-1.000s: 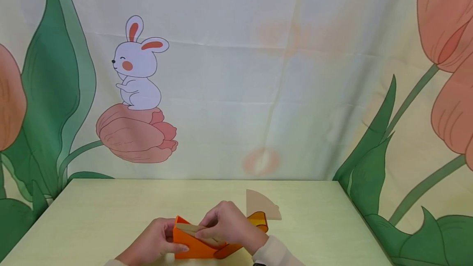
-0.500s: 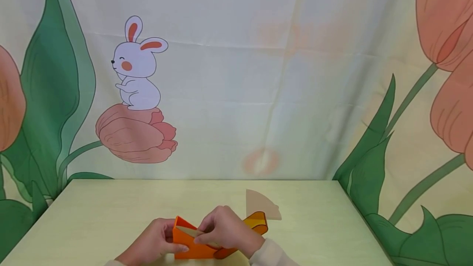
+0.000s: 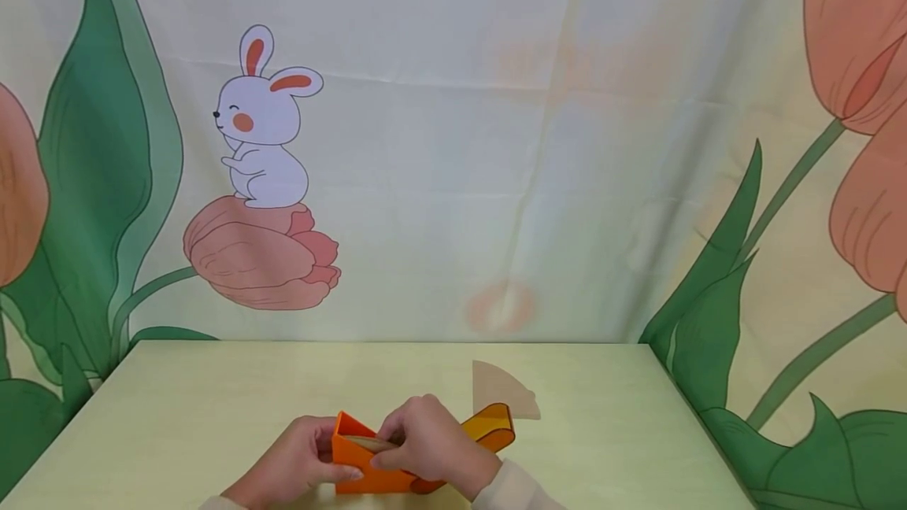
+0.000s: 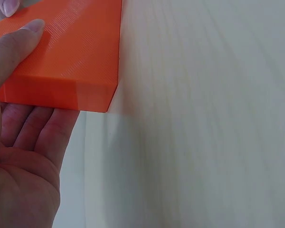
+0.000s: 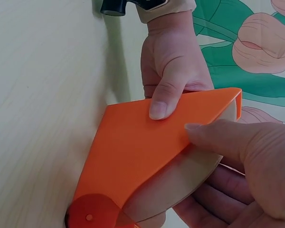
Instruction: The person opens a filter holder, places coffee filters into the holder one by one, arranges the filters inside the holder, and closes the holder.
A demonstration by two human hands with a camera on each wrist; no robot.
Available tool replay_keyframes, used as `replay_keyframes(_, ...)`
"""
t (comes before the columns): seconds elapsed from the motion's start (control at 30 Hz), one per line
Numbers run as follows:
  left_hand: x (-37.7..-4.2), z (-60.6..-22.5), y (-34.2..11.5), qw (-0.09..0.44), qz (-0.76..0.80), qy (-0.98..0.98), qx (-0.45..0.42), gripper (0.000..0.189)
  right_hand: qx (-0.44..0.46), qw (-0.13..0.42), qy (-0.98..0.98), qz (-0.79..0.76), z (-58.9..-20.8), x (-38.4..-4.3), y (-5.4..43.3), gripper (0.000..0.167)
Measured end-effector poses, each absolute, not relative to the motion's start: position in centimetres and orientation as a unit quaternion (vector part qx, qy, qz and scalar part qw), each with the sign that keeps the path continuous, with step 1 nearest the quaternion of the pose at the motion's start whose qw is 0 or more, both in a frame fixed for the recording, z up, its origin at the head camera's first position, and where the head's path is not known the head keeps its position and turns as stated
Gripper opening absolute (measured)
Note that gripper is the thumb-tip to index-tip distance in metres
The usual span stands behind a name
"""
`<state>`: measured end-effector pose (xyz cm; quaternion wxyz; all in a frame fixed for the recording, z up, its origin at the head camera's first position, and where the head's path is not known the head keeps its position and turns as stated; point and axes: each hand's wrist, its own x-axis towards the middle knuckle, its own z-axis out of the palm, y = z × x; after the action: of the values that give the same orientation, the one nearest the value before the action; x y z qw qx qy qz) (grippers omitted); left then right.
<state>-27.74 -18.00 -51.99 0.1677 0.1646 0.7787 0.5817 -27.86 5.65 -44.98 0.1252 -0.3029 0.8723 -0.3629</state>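
Observation:
My left hand (image 3: 301, 459) grips the left end of an orange wedge-shaped coffee filter holder (image 3: 379, 480) near the table's front. Its thumb lies on the front wall and its fingers are behind, as the left wrist view shows on the holder (image 4: 71, 52). Brown paper coffee filters (image 3: 363, 442) stand inside, their curved edge showing above the slanted opening. My right hand (image 3: 432, 443) pinches these filters (image 5: 175, 175), thumb tip right at the holder's rim and fingers behind the paper. An amber see-through lid (image 3: 496, 422) is swung out to the right on its pivot, partly hidden by that hand.
A single brown fan-shaped coffee filter (image 3: 499, 392) lies flat on the pale wooden table (image 3: 248, 384), behind the lid. At the table's back edge hangs a cloth (image 3: 439, 179) printed with tulips and a rabbit.
My right hand has moved slightly down and left, and the filters sit lower in the holder. The left hand and holder stay in place.

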Motion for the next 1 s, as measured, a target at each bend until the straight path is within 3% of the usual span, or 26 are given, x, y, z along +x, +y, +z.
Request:
replay_keyframes(0.47,-27.9,-52.1,-18.0,0.164,0.578,0.782,0.165,0.048,-0.338,0.123,0.861,-0.360,-44.5,-27.8,5.8,0.005)
replay_keyframes(0.7,-27.8,-52.0,-17.9,0.165,0.580,0.780,0.167,0.049,-0.368,0.074,0.874,-0.309,-43.8,-27.9,6.0,0.007)
replay_keyframes(1.0,-27.8,-52.1,-18.0,0.163,0.576,0.784,0.163,0.050,-0.374,0.087,0.874,-0.297,-43.7,-27.8,6.0,0.005)
